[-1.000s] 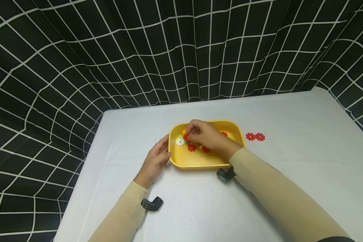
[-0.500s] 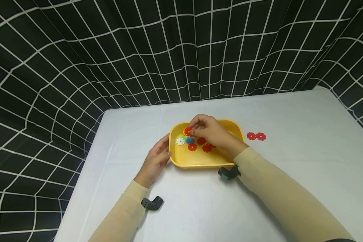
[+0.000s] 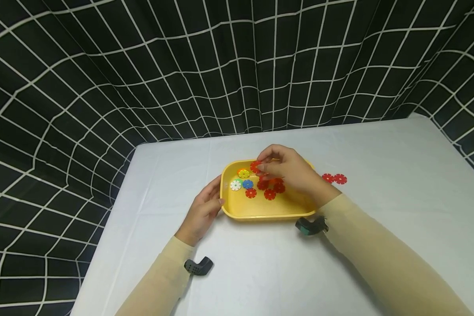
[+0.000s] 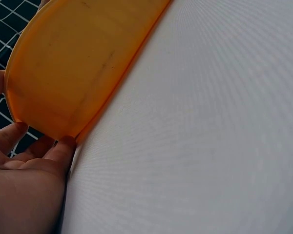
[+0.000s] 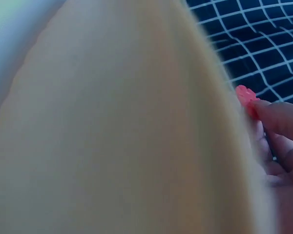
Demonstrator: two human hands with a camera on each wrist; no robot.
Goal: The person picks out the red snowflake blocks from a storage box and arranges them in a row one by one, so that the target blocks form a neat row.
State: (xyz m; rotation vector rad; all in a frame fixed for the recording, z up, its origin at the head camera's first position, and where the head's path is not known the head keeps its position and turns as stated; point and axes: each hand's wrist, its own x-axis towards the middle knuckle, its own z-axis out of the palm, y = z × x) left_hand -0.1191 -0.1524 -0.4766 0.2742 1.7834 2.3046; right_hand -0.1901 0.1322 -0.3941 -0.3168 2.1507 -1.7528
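Observation:
In the head view, my right hand (image 3: 290,171) pinches a red notched plastic disc (image 3: 255,166) between thumb and fingers over the back of a yellow tray (image 3: 268,217). The same red disc (image 5: 246,97) shows at the fingertips in the right wrist view, where the sleeve hides much. My left hand (image 3: 203,213) holds the tray's left end, thumb at the near corner. Its fingertips touch the outer wall in the left wrist view. Inside the tray lie a white disc (image 3: 235,185), a blue disc (image 3: 248,184), a yellow disc (image 3: 243,174) and several red discs (image 3: 270,194).
Two red discs (image 3: 340,179) lie edge to edge on the white-covered table (image 3: 399,193), right of the tray. A black curtain with a white grid (image 3: 237,66) hangs behind and at the sides. A dark wrist device (image 3: 199,266) sits by the left sleeve.
My right hand has lifted the red disc and moved right and slightly back from the tray's left part, uncovering the yellow, blue and red discs. The left hand and tray stay put.

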